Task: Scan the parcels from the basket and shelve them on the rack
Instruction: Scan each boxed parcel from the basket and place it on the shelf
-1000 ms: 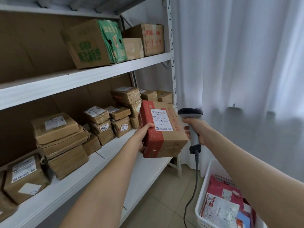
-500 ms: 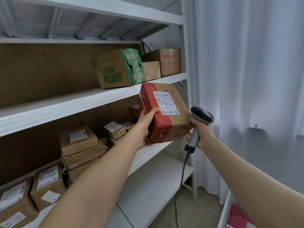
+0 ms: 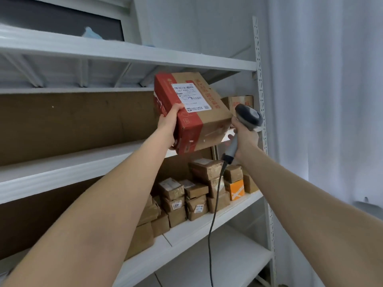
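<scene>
The white rack (image 3: 124, 56) fills the left side, with brown board behind its shelves. The left grip (image 3: 167, 125) holds the near left end of a red-and-brown parcel (image 3: 209, 121), thumb on top beside the white label and fingers underneath. The parcel is tilted, raised between the top two shelf edges; whether it touches the shelf cannot be told. Below it, small taped cartons (image 3: 186, 195) are stacked on the next shelf, with an orange box (image 3: 236, 189) at their right. Just right of the parcel, the right grip (image 3: 245, 141) is wrapped round the handle of a grey scanner (image 3: 247, 117), whose black cable (image 3: 211, 235) hangs down. A white curtain (image 3: 331, 100) covers the far right.
</scene>
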